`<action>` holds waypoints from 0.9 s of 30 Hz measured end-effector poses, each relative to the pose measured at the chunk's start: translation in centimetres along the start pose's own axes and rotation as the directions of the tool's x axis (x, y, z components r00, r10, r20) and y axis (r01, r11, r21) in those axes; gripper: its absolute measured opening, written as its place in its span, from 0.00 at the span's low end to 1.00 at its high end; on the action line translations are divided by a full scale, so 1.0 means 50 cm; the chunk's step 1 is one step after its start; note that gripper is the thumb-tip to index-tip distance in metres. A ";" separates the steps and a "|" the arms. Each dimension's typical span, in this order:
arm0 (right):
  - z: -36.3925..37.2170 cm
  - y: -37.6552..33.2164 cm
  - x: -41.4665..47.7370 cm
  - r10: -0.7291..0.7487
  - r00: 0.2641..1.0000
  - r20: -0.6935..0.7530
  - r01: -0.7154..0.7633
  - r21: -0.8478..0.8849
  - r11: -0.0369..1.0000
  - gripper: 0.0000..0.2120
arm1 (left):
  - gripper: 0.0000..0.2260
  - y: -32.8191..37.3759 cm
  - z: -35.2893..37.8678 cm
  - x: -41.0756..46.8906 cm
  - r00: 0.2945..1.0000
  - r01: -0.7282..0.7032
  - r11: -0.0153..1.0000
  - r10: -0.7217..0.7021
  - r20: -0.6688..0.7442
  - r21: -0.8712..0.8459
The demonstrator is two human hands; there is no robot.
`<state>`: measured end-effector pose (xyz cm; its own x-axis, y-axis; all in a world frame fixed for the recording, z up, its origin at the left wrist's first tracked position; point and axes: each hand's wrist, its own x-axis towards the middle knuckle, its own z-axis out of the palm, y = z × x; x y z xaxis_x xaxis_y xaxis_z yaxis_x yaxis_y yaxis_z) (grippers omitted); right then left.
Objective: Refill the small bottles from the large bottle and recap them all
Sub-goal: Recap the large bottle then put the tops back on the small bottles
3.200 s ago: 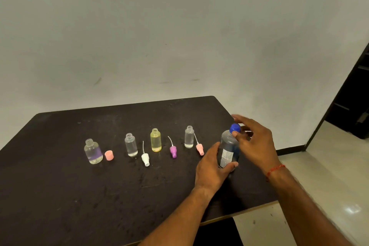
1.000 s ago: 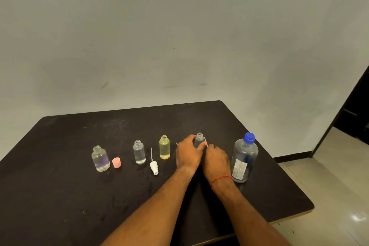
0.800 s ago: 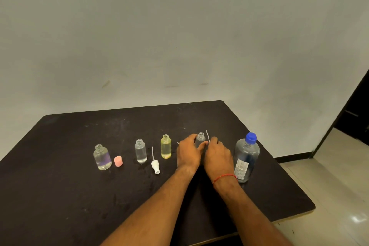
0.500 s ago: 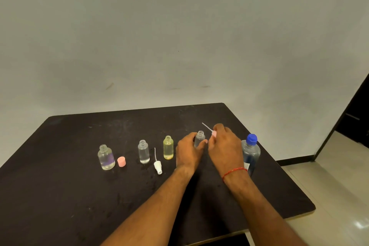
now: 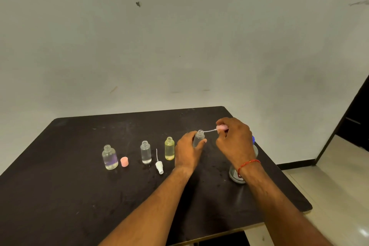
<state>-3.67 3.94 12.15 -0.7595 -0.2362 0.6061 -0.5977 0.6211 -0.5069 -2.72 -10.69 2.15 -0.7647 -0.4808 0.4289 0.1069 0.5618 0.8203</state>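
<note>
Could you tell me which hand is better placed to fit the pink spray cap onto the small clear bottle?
The right hand: its fingers pinch the pink spray cap, whose dip tube points at the mouth of the small clear bottle. The left hand grips that bottle, so it probably just steadies.

No readable text; large bottle [image 5: 233, 176] label mostly hidden.
</note>
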 end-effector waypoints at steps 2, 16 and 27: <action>0.002 -0.002 0.002 0.009 0.999 0.042 -0.008 -0.019 1.000 0.09 | 0.08 0.002 -0.002 -0.006 1.000 -0.014 1.000 0.014 0.003 -0.009; 0.030 -0.006 0.029 0.032 0.968 0.251 -0.042 0.035 0.999 0.11 | 0.16 0.008 -0.002 -0.024 0.998 0.026 1.000 -0.027 0.063 0.002; 0.069 0.005 0.027 0.092 0.932 0.351 -0.143 0.122 0.982 0.16 | 0.09 0.019 0.001 -0.029 0.996 0.032 0.996 -0.025 0.083 -0.086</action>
<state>-5.70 1.19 10.72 -0.8530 -0.4251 0.3028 -0.5095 0.5526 -0.6596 -1.54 -9.41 2.30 -0.8170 -0.4374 0.3756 0.1367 0.4859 0.8633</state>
